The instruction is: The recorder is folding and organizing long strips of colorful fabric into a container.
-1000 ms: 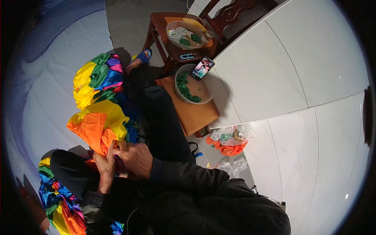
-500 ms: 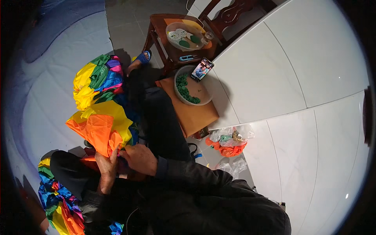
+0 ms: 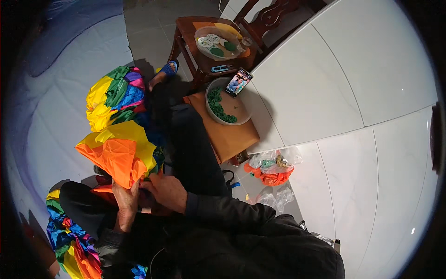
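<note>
My left hand (image 3: 124,197) grips the lower end of a bunched orange and yellow cloth (image 3: 117,156) held over my lap. My right hand (image 3: 165,190) lies beside it on the same bunch, fingers curled at the gathered orange end. Dark trousers cover my legs below the cloth. A heap of many-coloured cloth (image 3: 116,95) lies past my knees on the floor. Another many-coloured bundle (image 3: 69,237) rests at my left side.
A low orange stool (image 3: 232,137) carries a round bowl (image 3: 211,111) of green pieces with a phone (image 3: 239,83) leaning on its rim. A dark wooden chair (image 3: 193,35) behind holds a tray. Plastic bags (image 3: 272,169) lie on the white tiles.
The orange and yellow cloth has been drawn slightly toward my lap. Both hands stay close together at its gathered end.
</note>
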The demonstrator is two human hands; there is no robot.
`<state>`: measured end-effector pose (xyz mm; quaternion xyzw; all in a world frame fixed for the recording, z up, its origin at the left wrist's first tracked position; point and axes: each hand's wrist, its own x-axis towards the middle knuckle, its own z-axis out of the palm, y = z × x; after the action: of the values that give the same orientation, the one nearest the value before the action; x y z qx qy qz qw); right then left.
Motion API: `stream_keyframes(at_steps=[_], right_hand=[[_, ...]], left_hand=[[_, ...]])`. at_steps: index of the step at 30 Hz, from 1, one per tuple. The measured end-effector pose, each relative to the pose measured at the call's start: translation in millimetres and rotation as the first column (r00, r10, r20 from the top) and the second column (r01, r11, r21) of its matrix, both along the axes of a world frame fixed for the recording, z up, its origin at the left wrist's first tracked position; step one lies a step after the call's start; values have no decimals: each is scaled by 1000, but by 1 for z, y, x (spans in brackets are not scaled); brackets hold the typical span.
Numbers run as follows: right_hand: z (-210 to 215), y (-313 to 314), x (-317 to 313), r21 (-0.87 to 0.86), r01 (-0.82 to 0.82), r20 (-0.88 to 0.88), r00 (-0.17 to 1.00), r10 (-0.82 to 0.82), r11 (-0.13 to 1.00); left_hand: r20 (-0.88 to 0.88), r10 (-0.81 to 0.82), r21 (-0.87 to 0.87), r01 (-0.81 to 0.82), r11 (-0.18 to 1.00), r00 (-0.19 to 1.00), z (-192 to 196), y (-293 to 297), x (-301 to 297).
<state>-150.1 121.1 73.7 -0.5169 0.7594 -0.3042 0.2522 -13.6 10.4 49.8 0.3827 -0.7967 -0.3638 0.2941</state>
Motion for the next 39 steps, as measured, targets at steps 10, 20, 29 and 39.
stream_keyframes(at_steps=[10,20,29,39], right_hand=[[10,0,-19,0,-189,8,982,189,982],[12,-6,-14,326,-92,735,651,-191,941],[-18,4,-4,-27,-67,154,986,71,997],[-10,1,-16,12,-234,21,972,234,972]], left_hand=[[56,-49,5,49,999,997,1,2,0],[154,-74,-84,88,993,985,-15,-1,10],[172,-66,-33,73,997,983,-21,-3,9],[154,-77,-33,83,996,985,-17,-2,10]])
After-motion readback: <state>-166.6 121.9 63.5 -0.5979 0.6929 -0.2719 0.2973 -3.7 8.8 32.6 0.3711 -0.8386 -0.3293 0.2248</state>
